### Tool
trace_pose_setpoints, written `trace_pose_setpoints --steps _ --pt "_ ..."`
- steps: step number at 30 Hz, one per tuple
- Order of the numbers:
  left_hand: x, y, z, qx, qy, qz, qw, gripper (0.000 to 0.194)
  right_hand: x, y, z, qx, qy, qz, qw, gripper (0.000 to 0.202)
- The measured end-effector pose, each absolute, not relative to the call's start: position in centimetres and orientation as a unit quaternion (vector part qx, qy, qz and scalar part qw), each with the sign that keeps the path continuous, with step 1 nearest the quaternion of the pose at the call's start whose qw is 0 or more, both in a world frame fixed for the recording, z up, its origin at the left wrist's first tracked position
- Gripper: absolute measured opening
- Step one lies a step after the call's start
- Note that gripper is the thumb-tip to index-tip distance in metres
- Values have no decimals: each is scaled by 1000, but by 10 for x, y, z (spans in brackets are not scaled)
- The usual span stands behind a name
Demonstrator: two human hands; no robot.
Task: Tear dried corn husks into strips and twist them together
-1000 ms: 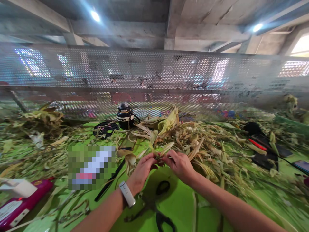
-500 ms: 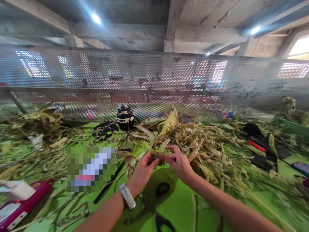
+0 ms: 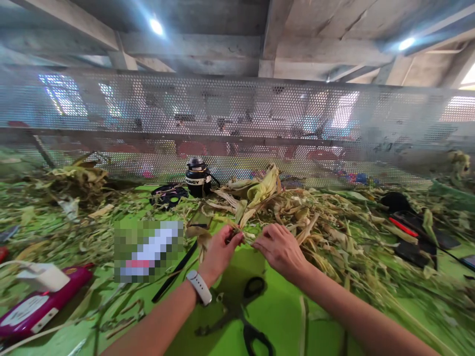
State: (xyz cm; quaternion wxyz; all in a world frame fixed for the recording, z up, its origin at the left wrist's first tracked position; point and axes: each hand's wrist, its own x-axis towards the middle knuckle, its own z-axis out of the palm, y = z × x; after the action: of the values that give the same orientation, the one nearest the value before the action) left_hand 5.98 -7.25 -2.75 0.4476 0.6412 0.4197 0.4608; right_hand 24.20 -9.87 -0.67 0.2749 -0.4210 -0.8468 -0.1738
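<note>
My left hand (image 3: 218, 249), with a pale watch band on its wrist, is closed in a pinch on a small piece of dried corn husk (image 3: 248, 237). Just to the right, my right hand (image 3: 280, 247) has its fingertips pressed together at the other end of that piece; its exact grip is partly hidden. Below both hands, a pair of black-handled scissors (image 3: 242, 310) lies spread on the green tabletop (image 3: 282, 316). A heap of dry husks (image 3: 293, 212) rises directly behind the hands.
A dark jar-shaped bottle (image 3: 198, 179) stands behind a black disc (image 3: 168, 196). At left lie a purple power strip (image 3: 44, 301) with a white charger (image 3: 46, 277) and a blurred-out object (image 3: 148, 252). Black items (image 3: 411, 232) lie at right. A perforated metal screen (image 3: 230, 109) closes the back.
My right hand's fingers have curled in from a more raised, spread pose, and the hands are slightly farther apart. The whole view has shifted a little, bringing more of the scissors into sight.
</note>
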Motion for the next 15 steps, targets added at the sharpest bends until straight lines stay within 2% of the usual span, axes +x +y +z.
trace_pose_setpoints --steps 4,7,15 --pt "58 -75 -22 752 374 356 409 19 243 -99 2 -403 -831 -156 351 19" --pt "57 -78 -15 791 338 315 400 13 243 -96 -1 -425 -830 -70 354 24" --pt "53 -83 -9 776 329 330 424 16 237 -94 -13 -490 -774 62 397 25"
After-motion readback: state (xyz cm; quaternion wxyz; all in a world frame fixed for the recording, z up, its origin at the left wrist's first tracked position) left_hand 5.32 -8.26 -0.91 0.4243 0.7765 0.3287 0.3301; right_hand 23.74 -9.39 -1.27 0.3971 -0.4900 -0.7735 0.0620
